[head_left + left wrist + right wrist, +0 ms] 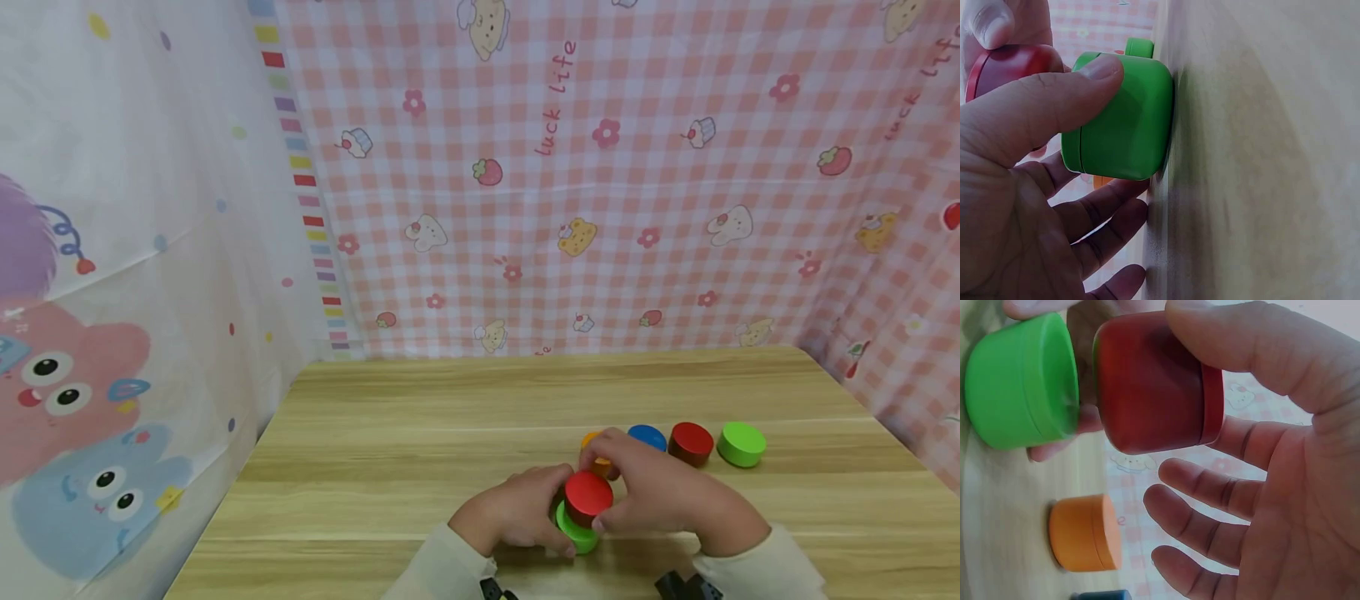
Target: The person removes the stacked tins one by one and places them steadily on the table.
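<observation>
My left hand [521,508] holds a small green round jar [1129,119] between thumb and fingers, upright on the wooden table. A seam runs round the jar near its top. Just over it, my right hand [660,487] pinches a red jar [1150,387] of the same shape between thumb and fingers. In the right wrist view a narrow gap shows between the red jar's base and the green top. The other right fingers stay loosely bent, away from the red jar.
Beyond the right hand, an orange jar [1079,534], a blue jar [647,436], a second red jar [691,443] and a second green jar [742,444] stand in a row. Patterned cloths [540,208] hang behind and beside the wooden table [375,442].
</observation>
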`<state>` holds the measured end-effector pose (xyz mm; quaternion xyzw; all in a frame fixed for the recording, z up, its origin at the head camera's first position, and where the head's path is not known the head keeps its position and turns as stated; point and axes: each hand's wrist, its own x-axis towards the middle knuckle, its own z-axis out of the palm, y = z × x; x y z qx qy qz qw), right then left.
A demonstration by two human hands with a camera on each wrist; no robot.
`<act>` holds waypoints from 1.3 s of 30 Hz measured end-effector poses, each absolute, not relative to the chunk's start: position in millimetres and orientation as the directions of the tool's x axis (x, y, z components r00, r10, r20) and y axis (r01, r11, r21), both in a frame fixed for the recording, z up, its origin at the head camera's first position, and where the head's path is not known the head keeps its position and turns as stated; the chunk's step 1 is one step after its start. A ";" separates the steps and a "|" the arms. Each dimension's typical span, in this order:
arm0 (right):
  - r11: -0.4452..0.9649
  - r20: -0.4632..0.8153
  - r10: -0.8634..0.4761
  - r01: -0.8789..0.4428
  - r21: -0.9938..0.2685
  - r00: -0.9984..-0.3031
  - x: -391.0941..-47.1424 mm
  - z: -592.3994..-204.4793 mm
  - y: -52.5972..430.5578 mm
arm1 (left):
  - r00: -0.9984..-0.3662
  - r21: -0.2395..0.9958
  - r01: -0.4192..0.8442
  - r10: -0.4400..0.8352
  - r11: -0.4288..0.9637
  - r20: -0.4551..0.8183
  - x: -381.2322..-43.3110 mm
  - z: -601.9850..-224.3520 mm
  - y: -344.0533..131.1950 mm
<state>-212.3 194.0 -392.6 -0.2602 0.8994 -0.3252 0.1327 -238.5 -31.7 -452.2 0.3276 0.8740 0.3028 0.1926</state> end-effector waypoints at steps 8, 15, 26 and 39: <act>0.681 -0.045 -0.463 -0.323 -0.658 -0.885 -215.9 -389.9 209.4 | -0.718 0.675 0.425 0.679 0.603 -0.154 -238.2 -451.1 -30.6; 0.693 0.014 -0.373 -0.288 -0.661 -0.928 -222.2 -389.0 231.2 | -0.719 0.674 0.418 0.675 0.610 -0.165 -238.1 -451.7 -30.0; 0.705 0.021 -0.254 -0.200 -0.681 -0.967 -234.1 -389.7 265.7 | -0.720 0.656 0.429 0.673 0.621 -0.167 -238.4 -451.6 -30.1; 0.764 -0.079 0.040 0.081 -0.640 -0.996 -245.9 -394.1 317.2 | -0.722 0.669 0.404 0.667 0.624 -0.186 -239.7 -452.7 -30.2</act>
